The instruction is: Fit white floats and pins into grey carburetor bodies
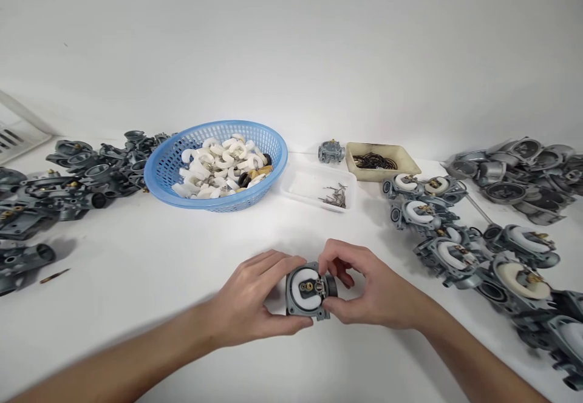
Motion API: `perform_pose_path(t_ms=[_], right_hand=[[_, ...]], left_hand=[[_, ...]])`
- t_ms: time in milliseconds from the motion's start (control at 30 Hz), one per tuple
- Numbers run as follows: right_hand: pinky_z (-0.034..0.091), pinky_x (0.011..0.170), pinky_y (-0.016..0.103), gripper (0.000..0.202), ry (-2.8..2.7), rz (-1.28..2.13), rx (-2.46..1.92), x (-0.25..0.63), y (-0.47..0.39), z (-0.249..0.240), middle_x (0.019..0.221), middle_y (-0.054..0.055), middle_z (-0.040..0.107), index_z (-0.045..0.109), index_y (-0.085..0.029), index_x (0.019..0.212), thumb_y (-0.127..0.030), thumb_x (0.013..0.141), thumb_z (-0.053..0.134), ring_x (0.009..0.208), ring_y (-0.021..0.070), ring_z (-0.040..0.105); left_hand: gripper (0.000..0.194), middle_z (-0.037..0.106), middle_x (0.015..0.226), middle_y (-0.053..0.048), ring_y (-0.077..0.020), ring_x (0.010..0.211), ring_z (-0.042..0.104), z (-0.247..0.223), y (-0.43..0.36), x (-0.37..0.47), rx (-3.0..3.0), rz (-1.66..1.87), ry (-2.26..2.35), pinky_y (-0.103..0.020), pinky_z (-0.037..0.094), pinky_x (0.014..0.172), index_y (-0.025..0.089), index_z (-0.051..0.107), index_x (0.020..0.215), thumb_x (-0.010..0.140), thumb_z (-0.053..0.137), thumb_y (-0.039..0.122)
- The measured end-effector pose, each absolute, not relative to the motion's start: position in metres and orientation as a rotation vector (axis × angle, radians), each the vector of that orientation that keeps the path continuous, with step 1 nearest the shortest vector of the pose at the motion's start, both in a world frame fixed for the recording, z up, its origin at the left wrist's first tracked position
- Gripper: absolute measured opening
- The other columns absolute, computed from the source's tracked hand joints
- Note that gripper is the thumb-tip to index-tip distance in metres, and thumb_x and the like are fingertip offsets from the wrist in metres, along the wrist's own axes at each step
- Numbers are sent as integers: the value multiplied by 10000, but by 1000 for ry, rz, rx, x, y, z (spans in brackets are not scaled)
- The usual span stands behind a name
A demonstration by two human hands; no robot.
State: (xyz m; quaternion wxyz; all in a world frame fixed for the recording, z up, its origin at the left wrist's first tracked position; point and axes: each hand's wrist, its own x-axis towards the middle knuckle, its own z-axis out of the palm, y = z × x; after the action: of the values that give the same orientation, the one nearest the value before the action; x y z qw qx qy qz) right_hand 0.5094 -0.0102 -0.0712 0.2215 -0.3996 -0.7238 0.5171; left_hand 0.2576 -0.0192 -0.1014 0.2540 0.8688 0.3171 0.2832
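Observation:
A grey metal carburetor body (296, 311) sits near the front middle of the white table, its open side facing up. Inside it lies a white C-shaped float (298, 291), with brass parts in the centre. My left hand (255, 297) grips the body from the left, thumb along the near edge and fingers along the far edge. On the right side, my right hand (364, 284) has thumb and forefinger closed at the float's hinge end, touching the body. Whether a small pin is between those fingertips is hidden.
A blue basket (157, 184) holds white floats. Behind are a clear tray (296, 187) of small pins, a beige tray (387, 175) of black rings and one carburetor (331, 151). Carburetors (73, 190) crowd the left; float-fitted carburetors (455, 257) and metal bowls (505, 190) stand right.

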Motion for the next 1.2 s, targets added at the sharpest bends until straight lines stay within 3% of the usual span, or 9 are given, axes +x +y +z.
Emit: perform_pose_path(t_ms=[1000,1200], right_hand=[[396,632,273,293,-2057,1258,-1041,507,-11,-77,835,-31,512,613,-241,921,-80,690,695,732,138,466],[402,643,269,454,-2089,1235,-1056,505,-14,-76,878,-32,508,601,-264,1041,-106,651,772,751,143,472]], left_hand=[[650,719,1132,-65,-242,962,689,-103,-19,257,2382,793,864,-362,562,843,256,481,1346,819,817,434],[634,714,1130,-68,-234,978,689,-104,-20,257,2373,783,868,-350,564,861,242,497,1338,824,811,441]])
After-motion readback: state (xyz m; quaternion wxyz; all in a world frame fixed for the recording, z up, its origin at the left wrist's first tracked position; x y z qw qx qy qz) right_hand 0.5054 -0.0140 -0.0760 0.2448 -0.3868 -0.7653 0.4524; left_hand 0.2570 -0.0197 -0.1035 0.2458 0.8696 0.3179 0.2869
